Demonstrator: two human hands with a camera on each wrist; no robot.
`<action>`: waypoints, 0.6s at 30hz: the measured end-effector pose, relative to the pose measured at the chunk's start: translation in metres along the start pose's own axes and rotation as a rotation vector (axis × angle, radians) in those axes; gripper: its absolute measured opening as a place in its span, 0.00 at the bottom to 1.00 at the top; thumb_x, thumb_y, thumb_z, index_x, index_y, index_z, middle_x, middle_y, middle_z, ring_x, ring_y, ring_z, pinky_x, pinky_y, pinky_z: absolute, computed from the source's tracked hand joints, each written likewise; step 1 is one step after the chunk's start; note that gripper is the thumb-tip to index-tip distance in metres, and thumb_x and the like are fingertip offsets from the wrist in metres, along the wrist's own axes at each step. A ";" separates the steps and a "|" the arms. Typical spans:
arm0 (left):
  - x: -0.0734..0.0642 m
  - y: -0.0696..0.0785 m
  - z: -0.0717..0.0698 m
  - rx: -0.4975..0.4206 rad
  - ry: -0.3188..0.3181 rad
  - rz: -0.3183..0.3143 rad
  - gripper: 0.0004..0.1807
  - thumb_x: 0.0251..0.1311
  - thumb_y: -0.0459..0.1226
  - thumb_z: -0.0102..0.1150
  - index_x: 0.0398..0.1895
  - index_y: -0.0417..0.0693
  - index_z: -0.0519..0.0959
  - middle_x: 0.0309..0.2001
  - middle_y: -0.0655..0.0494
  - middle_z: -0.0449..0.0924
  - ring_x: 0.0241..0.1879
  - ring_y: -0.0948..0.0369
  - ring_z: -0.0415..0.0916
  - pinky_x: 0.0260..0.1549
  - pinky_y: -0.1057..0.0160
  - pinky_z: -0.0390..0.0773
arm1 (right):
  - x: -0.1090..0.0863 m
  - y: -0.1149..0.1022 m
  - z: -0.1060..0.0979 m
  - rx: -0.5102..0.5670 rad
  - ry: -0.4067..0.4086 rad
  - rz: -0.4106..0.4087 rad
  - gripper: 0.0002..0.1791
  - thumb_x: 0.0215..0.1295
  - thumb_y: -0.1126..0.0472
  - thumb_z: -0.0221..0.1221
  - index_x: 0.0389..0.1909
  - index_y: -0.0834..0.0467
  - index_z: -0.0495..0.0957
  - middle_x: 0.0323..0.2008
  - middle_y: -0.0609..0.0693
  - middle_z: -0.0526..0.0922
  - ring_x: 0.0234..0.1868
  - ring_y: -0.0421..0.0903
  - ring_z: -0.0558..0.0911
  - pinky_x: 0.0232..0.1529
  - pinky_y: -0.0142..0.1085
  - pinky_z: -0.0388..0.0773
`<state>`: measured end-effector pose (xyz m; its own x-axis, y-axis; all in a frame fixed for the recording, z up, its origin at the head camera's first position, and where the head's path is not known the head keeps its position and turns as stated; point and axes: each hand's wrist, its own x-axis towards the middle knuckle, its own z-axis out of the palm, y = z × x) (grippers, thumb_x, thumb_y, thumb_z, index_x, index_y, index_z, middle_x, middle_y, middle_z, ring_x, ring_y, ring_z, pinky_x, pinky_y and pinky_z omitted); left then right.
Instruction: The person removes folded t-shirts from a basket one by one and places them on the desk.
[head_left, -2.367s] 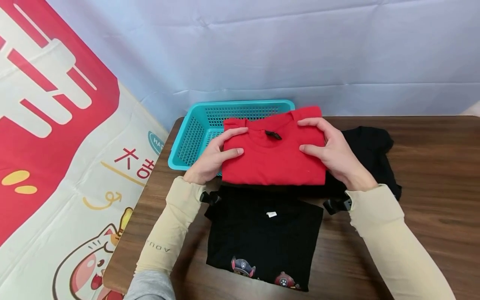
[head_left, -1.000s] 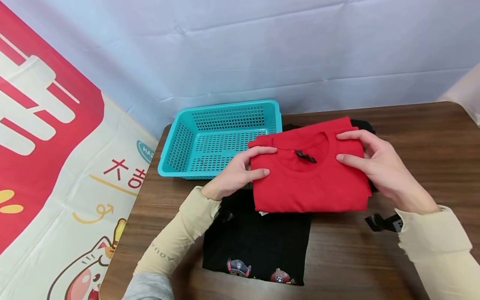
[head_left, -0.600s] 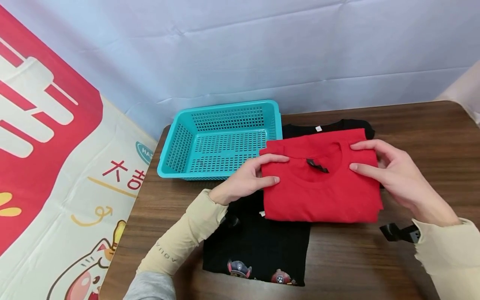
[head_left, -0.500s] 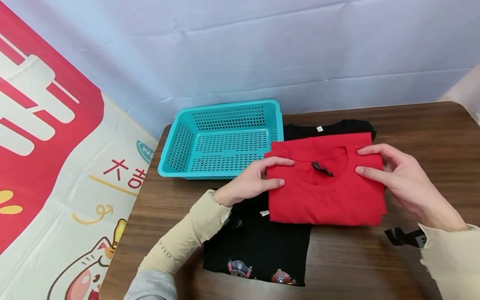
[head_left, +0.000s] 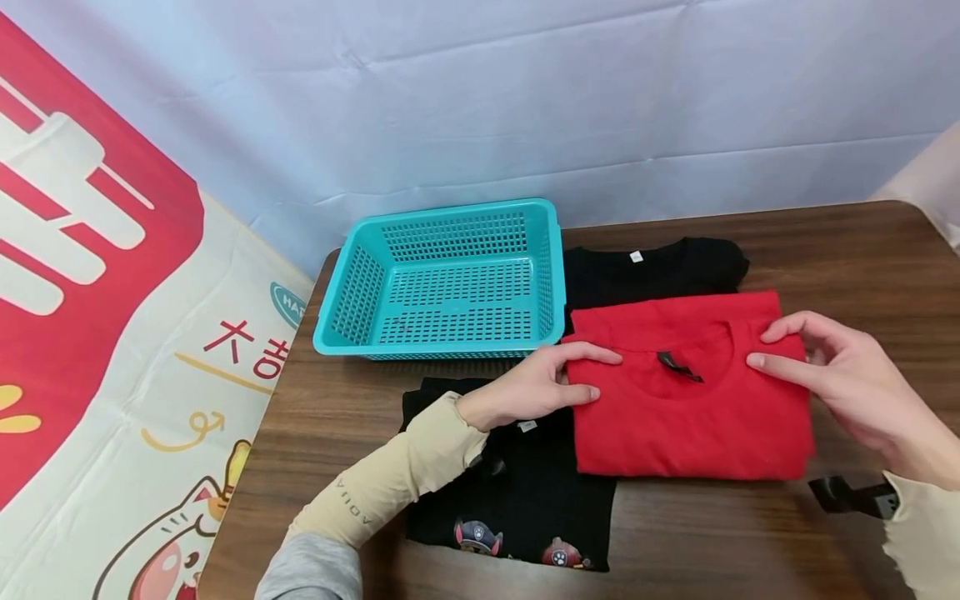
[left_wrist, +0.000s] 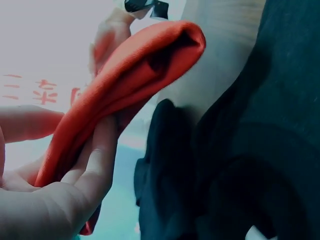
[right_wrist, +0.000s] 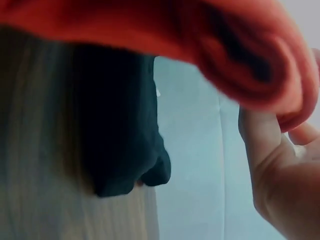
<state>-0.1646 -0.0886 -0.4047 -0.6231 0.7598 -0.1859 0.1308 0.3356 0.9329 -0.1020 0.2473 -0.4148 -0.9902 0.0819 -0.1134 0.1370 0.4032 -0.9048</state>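
A folded red T-shirt (head_left: pixel 690 417) with a black neck tag is held between both hands above the table. My left hand (head_left: pixel 528 387) pinches its left edge, thumb on top; the left wrist view shows fingers under the folded red cloth (left_wrist: pixel 115 75). At the opposite edge my right hand (head_left: pixel 840 379) grips the shirt the same way. Below and left lies a folded black T-shirt (head_left: pixel 517 508) with cartoon prints, partly covered by my left forearm. Another black T-shirt (head_left: pixel 660 271) lies behind, its front part hidden by the red one.
A turquoise plastic basket (head_left: pixel 442 342) with nothing in it stands at the back left of the wooden table (head_left: pixel 847 258). A pale cloth backdrop (head_left: pixel 600 100) hangs behind the table's rear edge. A printed red and white banner (head_left: pixel 112 333) hangs on the left.
Both hands have carried the red T-shirt from in front of the basket rightward and toward the person. More of the basket and of the rear black T-shirt's collar now shows.
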 end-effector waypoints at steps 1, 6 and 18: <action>0.001 -0.001 0.002 -0.007 -0.009 -0.005 0.22 0.65 0.33 0.56 0.63 0.53 0.73 0.20 0.53 0.73 0.15 0.61 0.63 0.23 0.70 0.69 | -0.001 0.002 -0.001 -0.003 -0.008 0.003 0.12 0.62 0.60 0.64 0.42 0.45 0.75 0.20 0.41 0.73 0.17 0.45 0.68 0.18 0.39 0.65; 0.002 -0.003 0.013 -0.024 -0.085 -0.042 0.23 0.65 0.33 0.56 0.63 0.52 0.72 0.23 0.54 0.73 0.18 0.62 0.65 0.28 0.72 0.70 | -0.006 0.013 -0.009 -0.073 -0.039 0.058 0.10 0.62 0.57 0.65 0.41 0.46 0.74 0.23 0.42 0.74 0.21 0.46 0.71 0.21 0.37 0.68; 0.007 -0.005 0.036 -0.077 -0.233 -0.101 0.25 0.64 0.30 0.56 0.65 0.48 0.70 0.23 0.45 0.79 0.20 0.55 0.77 0.41 0.72 0.79 | -0.019 0.043 -0.022 -0.153 -0.078 0.044 0.12 0.60 0.62 0.65 0.36 0.48 0.71 0.22 0.43 0.73 0.21 0.45 0.71 0.20 0.36 0.68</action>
<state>-0.1416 -0.0647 -0.4220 -0.4342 0.8354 -0.3371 0.0119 0.3795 0.9251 -0.0767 0.2832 -0.4425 -0.9815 0.0337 -0.1885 0.1771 0.5351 -0.8260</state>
